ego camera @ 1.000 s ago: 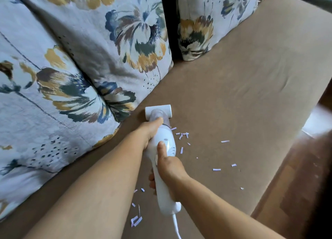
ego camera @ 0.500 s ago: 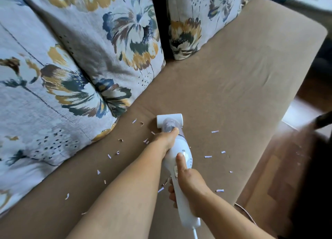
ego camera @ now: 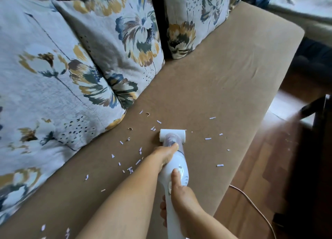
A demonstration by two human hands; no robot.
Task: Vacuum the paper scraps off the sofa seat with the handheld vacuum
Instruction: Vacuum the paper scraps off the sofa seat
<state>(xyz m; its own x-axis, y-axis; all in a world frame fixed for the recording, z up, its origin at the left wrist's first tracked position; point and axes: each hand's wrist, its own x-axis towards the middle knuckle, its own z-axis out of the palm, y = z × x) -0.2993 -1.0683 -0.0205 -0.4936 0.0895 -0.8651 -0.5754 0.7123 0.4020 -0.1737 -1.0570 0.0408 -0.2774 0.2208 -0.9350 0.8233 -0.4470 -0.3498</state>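
A white handheld vacuum [ego camera: 177,168] lies nose-down on the brown sofa seat [ego camera: 224,73], its wide nozzle [ego camera: 172,133] pressed to the fabric. My right hand [ego camera: 181,201] grips the handle, thumb laid along the top near the switch. My left hand [ego camera: 166,153] holds the front of the body just behind the clear neck. Several small white paper scraps [ego camera: 125,159] lie scattered left of the vacuum, and several more paper scraps [ego camera: 212,138] lie to its right and ahead.
Floral cushions [ego camera: 71,68] line the seat's back on the left. The seat's front edge runs along the right, with wooden floor [ego camera: 251,176] below it. The vacuum's cord [ego camera: 251,203] trails over that floor. Dark furniture [ego camera: 319,131] stands at far right.
The view has shifted, so scraps near the cushions have come into sight. The vacuum nozzle has moved to the right across the seat, both hands keeping their grip.
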